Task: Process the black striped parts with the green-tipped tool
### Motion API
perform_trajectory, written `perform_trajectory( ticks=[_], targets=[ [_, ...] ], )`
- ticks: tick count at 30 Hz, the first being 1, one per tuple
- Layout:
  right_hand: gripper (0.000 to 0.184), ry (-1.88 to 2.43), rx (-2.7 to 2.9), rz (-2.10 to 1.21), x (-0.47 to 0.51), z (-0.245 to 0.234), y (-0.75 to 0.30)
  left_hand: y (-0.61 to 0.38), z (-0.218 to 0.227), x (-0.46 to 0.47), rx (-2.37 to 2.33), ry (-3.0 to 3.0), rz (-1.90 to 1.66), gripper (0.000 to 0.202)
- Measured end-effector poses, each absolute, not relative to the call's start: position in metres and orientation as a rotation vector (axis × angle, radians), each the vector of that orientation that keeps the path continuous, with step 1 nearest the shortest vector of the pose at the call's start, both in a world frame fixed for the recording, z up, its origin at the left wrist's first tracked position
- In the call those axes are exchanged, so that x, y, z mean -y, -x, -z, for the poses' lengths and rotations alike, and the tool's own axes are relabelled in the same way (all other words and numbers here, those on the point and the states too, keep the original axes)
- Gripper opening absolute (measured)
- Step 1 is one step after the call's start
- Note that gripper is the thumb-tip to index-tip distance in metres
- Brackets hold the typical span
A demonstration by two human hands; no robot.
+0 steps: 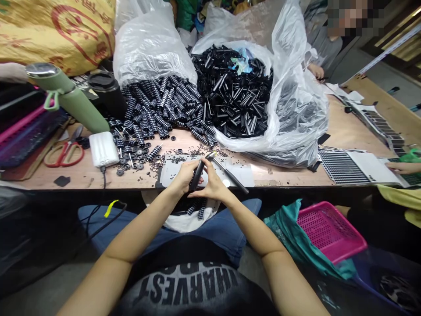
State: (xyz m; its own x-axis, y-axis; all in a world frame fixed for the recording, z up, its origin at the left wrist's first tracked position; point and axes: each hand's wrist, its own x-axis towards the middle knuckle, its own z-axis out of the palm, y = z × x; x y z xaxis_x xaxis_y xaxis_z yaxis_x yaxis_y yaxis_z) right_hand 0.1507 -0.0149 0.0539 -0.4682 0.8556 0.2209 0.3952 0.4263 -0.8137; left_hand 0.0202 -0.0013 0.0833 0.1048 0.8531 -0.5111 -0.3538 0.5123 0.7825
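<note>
A dark cylindrical part like a short black tube [196, 175] is held at the table's front edge, tilted. My left hand [184, 176] is closed around its left side. My right hand [213, 182] grips it too, with the index finger near the upper end and the thumb near the lower end. Just right of my hands lies a hammer [232, 176] with a dark handle, resting on a light plate [247, 172]. Below my hands, several ridged black-and-white rollers [201, 208] lie on a white bag [187, 223] at my lap.
Piled rollers [158, 105] spill from a plastic bag [151, 48]; another plastic bag [279, 142] holds black tubes [237, 101]. Small discs [131, 160], red scissors [64, 153], a white power bank [103, 149] and a green bottle [74, 98] are left. A co-worker's hand [397, 167] is right.
</note>
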Motion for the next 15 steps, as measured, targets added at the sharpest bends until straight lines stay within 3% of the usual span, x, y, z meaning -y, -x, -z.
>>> perform_trajectory(
  ticks=[7, 12, 15],
  targets=[
    [0.108, 1.138, 2.020, -0.790, 0.014, -0.039, -0.144, -0.016, -0.064, -0.001, -1.185, -0.718, -0.939, 0.030],
    [0.089, 1.327, 2.005, -0.625, 0.006, -0.009, -0.140, -0.015, -0.019, 0.002, -1.437, -1.682, -1.028, 0.052],
    [0.081, 1.390, 2.090, -0.551, 0.000, 0.001, -0.153, -0.013, 0.002, -0.003, -1.491, -2.057, -0.854, 0.050]
  ],
)
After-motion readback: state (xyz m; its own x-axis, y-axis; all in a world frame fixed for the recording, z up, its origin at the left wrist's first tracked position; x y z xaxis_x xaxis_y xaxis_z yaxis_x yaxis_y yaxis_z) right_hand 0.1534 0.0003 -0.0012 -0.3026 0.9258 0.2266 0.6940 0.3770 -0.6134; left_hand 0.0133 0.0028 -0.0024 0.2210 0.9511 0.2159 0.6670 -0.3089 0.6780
